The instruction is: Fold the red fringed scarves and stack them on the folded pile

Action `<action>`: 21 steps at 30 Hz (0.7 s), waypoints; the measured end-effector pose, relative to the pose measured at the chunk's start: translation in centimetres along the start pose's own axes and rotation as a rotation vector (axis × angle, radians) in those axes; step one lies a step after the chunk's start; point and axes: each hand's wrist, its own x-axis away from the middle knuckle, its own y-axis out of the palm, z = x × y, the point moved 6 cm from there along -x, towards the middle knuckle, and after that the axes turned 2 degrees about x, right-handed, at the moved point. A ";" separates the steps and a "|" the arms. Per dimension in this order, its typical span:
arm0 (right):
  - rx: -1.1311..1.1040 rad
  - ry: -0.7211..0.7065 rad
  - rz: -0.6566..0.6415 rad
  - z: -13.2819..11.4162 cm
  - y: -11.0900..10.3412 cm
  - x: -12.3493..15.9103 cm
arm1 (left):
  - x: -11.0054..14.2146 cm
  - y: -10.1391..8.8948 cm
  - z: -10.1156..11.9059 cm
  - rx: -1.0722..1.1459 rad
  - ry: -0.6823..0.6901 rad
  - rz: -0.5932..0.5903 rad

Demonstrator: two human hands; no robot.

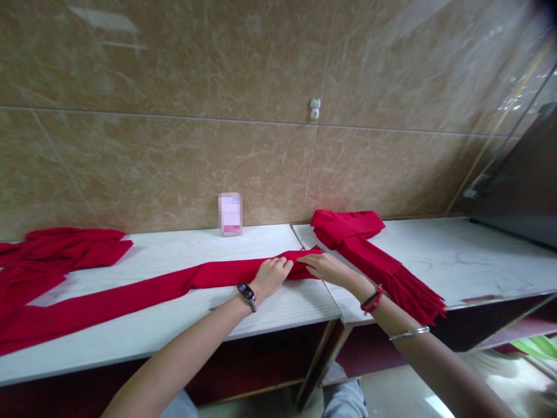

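Head cam: both hands pinch the fringed end of a long red scarf (pixel 143 293) on the white bench (pixel 174 325), left hand (pixel 272 276) and right hand (pixel 326 268) fingers closed on it. Just right of that scarf lies a folded scarf (pixel 361 244); behind it, a small pink box (pixel 230 214) by the wall.

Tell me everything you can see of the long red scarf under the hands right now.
The long red scarf looks like soft knit or fleece. It lies stretched flat across the white table, running from the lower left to its fringed end near the table seam. Both the left hand and the right hand press on that end. Its left part nears a red fabric pile.
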 end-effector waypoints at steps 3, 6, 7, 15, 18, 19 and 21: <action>0.045 0.017 -0.016 0.0 0.3 0.2 | 0.1 -0.2 0.0 -0.056 0.093 -0.002; 0.112 0.022 0.007 0.0 0.9 0.6 | 0.1 -0.6 -0.1 -0.093 0.164 0.031; 0.130 0.016 0.020 0.0 1.1 0.8 | 0.1 -0.8 0.0 -0.102 0.187 0.041; 0.108 -0.035 0.131 -0.8 0.9 1.6 | 0.1 -1.6 0.7 -0.142 0.221 0.059; 0.122 -0.041 0.117 -1.4 0.9 1.2 | 0.1 -2.2 1.0 -0.131 0.198 0.027; 0.142 -0.028 0.110 -1.5 1.1 1.0 | 0.0 -2.5 1.0 -0.127 0.185 0.011; 0.182 0.012 0.089 -1.5 1.4 0.6 | -0.3 -3.0 1.0 -0.121 0.143 -0.021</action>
